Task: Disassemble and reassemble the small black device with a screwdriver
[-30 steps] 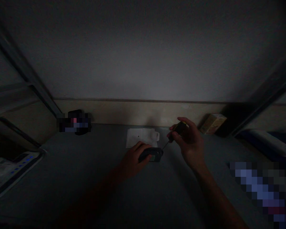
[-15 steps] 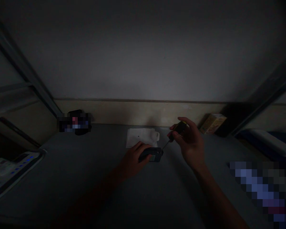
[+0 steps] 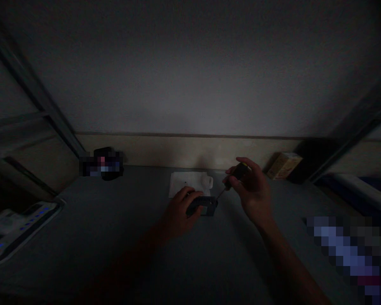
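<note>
While my left hand (image 3: 180,208) grips a dark casing (image 3: 211,207), fingers curled over its curved, ribbed upper edge and thumb against its flat side, my right hand (image 3: 254,197) pinches a screwdriver (image 3: 240,170) by its thick, dark handle, a touch of yellow at the butt. Its thin, straight shaft slants down to the casing's right end; the dimness hides whether the tip touches. The casing, with a paler rectangular patch partly under my thumb, is low over the smooth, dull grey tabletop (image 3: 139,267), just in front of flat white paper (image 3: 178,180). On the paper's right side sits a rounded white piece (image 3: 207,182). Farther right, a yellowish, straight-edged box (image 3: 284,165) leans near the matt, pale wall (image 3: 190,76).
</note>
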`<state>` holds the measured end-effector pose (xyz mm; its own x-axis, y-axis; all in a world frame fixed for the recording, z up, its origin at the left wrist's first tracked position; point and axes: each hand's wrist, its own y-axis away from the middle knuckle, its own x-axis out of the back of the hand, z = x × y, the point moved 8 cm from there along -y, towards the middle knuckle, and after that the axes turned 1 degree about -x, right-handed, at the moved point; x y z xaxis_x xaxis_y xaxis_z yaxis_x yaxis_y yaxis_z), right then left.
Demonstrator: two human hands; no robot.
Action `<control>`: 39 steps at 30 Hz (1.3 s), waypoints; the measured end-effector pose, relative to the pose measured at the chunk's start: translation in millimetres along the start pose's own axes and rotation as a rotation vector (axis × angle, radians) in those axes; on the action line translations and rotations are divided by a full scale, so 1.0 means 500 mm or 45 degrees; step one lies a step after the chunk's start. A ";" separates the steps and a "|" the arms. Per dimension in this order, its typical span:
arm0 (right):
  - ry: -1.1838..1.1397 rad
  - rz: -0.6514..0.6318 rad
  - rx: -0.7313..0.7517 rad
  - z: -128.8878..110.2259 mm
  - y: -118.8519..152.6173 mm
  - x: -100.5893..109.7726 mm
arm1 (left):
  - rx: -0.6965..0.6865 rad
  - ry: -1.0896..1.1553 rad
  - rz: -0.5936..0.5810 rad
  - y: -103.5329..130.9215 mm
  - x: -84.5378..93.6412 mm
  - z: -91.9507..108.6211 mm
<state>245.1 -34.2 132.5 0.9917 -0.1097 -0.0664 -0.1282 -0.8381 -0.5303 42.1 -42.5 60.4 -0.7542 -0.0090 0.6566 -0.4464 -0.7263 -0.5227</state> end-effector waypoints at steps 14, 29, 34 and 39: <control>-0.026 0.080 0.037 -0.007 -0.004 0.014 | -0.154 -0.216 0.028 -0.069 -0.012 0.085; -0.053 0.241 -0.016 0.029 -0.011 0.047 | 0.387 -0.324 0.117 -0.086 0.093 -0.200; -0.072 0.228 -0.091 0.047 -0.010 0.042 | 0.299 -0.398 -0.134 -0.065 0.032 -0.224; -0.074 0.229 -0.081 0.042 -0.010 0.038 | 0.299 -0.264 0.002 -0.055 0.064 -0.195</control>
<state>264.8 -21.1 116.2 0.9511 -0.2314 -0.2047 -0.3015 -0.8400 -0.4512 -16.9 44.3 42.6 -0.6295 -0.1328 0.7656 -0.3039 -0.8647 -0.3998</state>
